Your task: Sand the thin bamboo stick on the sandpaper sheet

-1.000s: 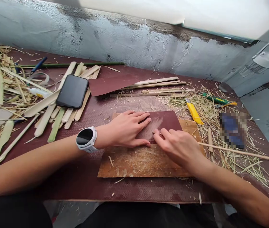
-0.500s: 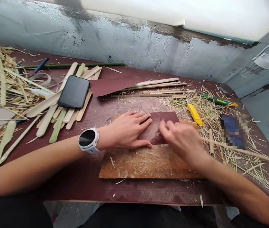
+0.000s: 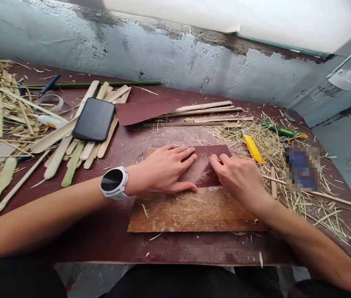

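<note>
My left hand [image 3: 167,169] lies flat, fingers stretched out, on the left part of a dark red sheet of sandpaper [image 3: 205,165]. The sheet rests on a worn wooden board [image 3: 188,211]. My right hand [image 3: 240,180] is closed in a pinch on a thin bamboo stick [image 3: 324,195], pressing its tip against the sandpaper near the sheet's upper right. The stick runs out to the right across the straw. A white smartwatch [image 3: 113,182] sits on my left wrist.
A black phone [image 3: 94,119] lies on flat bamboo slats [image 3: 70,145] at the left. Behind are another sandpaper sheet [image 3: 141,111] and long strips [image 3: 206,114]. A yellow utility knife [image 3: 253,148], a green-handled tool [image 3: 282,131] and bamboo shavings [image 3: 287,174] are on the right.
My right hand has slid the stick tip away from me and to the right over the sandpaper. My left hand has stayed put.
</note>
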Action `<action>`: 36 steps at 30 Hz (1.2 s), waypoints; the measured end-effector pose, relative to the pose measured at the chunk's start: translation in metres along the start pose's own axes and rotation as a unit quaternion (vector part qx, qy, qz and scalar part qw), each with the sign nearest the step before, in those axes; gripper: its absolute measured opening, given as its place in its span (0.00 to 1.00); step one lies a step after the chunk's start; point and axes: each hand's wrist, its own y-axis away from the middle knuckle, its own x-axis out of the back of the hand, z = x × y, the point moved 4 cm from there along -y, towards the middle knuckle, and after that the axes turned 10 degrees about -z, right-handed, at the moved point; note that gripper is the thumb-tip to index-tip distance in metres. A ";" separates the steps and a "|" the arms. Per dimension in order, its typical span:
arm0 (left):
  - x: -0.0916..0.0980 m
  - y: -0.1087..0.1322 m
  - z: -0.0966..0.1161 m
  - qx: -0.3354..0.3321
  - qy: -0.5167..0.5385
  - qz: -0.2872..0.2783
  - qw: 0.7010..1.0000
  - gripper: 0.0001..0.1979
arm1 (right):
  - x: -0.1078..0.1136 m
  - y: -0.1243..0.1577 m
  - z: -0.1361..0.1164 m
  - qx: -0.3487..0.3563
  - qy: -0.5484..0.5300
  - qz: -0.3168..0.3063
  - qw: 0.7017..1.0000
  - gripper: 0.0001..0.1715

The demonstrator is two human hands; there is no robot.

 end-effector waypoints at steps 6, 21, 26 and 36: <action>-0.002 0.001 0.001 -0.011 -0.009 0.005 1.000 0.46 | 0.002 -0.001 -0.004 0.079 -0.023 0.026 0.996 0.17; -0.001 0.000 0.000 -0.005 -0.001 0.001 1.000 0.47 | 0.001 -0.001 0.000 0.036 -0.020 0.005 0.999 0.16; -0.001 0.000 0.000 0.000 -0.004 0.000 1.000 0.48 | -0.002 -0.004 0.010 0.035 -0.068 -0.002 0.997 0.11; -0.001 0.000 0.001 -0.005 -0.008 0.008 1.000 0.47 | -0.001 -0.004 0.012 0.046 -0.062 -0.018 0.997 0.10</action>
